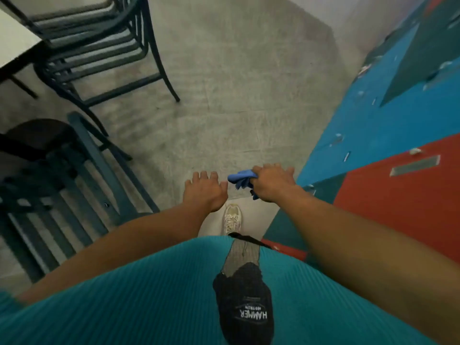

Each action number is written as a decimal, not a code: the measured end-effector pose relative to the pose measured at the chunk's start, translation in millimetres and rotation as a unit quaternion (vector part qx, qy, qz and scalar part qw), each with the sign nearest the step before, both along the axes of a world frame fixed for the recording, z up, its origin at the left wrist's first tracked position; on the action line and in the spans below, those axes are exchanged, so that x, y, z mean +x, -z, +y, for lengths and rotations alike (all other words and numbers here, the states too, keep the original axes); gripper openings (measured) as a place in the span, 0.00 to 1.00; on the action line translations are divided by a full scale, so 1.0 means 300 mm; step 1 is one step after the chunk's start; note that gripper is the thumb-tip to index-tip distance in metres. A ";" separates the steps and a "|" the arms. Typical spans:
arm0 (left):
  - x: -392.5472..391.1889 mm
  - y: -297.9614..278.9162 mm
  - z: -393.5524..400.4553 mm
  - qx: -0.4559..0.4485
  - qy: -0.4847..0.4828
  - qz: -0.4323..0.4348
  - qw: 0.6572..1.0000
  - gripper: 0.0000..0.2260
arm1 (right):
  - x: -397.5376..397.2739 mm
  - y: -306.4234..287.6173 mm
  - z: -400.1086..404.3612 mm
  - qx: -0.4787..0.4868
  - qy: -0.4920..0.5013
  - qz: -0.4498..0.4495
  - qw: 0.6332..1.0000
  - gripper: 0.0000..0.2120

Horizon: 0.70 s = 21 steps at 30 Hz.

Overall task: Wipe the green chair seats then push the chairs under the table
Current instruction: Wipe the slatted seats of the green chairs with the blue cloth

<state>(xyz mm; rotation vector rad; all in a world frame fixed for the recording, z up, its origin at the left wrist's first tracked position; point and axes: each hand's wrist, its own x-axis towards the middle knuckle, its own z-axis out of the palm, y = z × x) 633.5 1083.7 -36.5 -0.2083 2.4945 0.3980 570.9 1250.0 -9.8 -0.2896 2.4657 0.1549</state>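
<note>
1. Nearest the lens, a teal ribbed garment (124, 302) and a dark tag printed "HAMMER" (245, 312) are recorded on the person's torso; a white shoe (232, 219) is seen on the grey floor (236, 83) below.
2. A blue cloth (240, 179) is held bunched in the right hand (272, 184), whose fingers are curled round it. It is judged soft, light and easily crumpled; a firmer wad in the palm is advised for wiping.
3. The left hand (204, 190) is held out with its fingers spread and nothing in it, apart from every chair.
4. The near green chair (82, 170) is located at lower left, just beside the left forearm; a dark object (37, 138) is seen on or above it. Its seat is not clearly shown.
5. The far green chair (104, 46) is located at upper left, partly under the white table (15, 43).
6. Both frames are judged to be rigid slatted metal, moderately heavy and apt to scrape on the floor. The top rail of the backrest is recommended as the hold for pushing.
7. A blue and red painted surface (385, 145) is noted to the right.
</note>
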 end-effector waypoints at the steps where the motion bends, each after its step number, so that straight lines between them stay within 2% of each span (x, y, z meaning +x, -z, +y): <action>1: -0.037 -0.004 -0.001 -0.002 -0.023 0.002 1.000 0.25 | -0.070 -0.006 -0.010 0.000 -0.026 -0.004 1.000 0.18; 7: -0.192 -0.019 -0.080 -0.023 -0.169 -0.004 0.985 0.24 | -0.379 -0.034 -0.183 -0.015 -0.170 -0.008 0.985 0.19; 13: -0.280 -0.011 -0.235 -0.047 -0.298 0.003 0.953 0.25 | -0.566 -0.026 -0.462 -0.043 -0.317 -0.001 0.947 0.22; 17: -0.308 0.037 -0.394 -0.049 -0.395 0.009 0.917 0.25 | -0.634 0.019 -0.726 -0.070 -0.418 0.015 0.905 0.19; 21: -0.291 0.067 -0.545 -0.034 -0.507 0.038 0.860 0.24 | -0.621 0.073 -0.999 -0.095 -0.502 0.009 0.860 0.19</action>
